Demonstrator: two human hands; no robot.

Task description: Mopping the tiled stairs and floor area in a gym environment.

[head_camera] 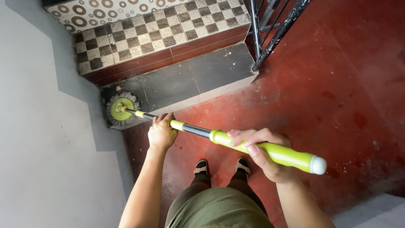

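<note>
I hold a spin mop with a lime-green and black pole [198,131]. My left hand [161,133] grips the pole near its middle. My right hand [259,150] is wrapped around the green handle [291,157] close to its white end cap. The round mop head [121,109], green disc with grey strands, rests on the dark stair step [198,78] at its left end, against the grey wall.
A grey wall [46,139] runs along the left. The step riser above has checkered tiles [160,31]. A black metal railing [270,29] stands at the step's right end. I stand in sandals [221,166] on the red floor [337,97].
</note>
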